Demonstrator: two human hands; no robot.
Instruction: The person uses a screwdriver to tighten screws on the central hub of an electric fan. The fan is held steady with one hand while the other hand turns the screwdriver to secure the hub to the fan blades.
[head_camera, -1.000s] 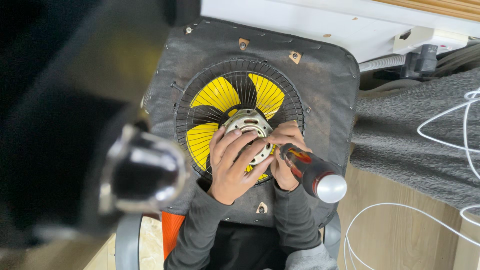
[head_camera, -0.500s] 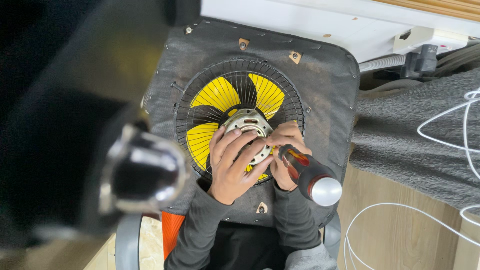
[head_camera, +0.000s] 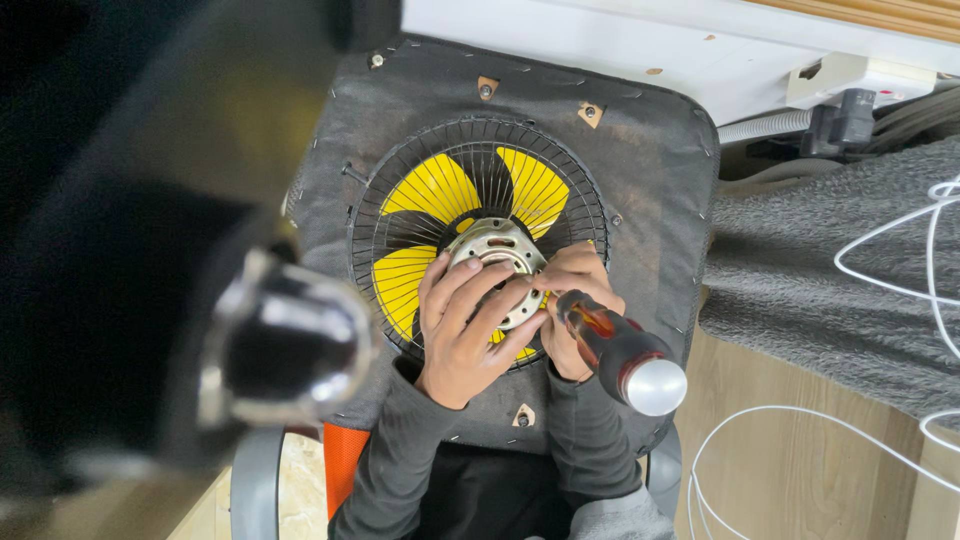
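Fingers of the right hand close round a screwdriver, its red-and-black handle tilted toward the camera and its tip hidden behind the hand at the motor. Against half a second ago the handle's silver cap sits a little lower and further right; the grip itself looks unchanged. The left hand lies flat and open on the motor, holding nothing. The motor sits on the fan, yellow blades inside a black grille, resting on a dark pad.
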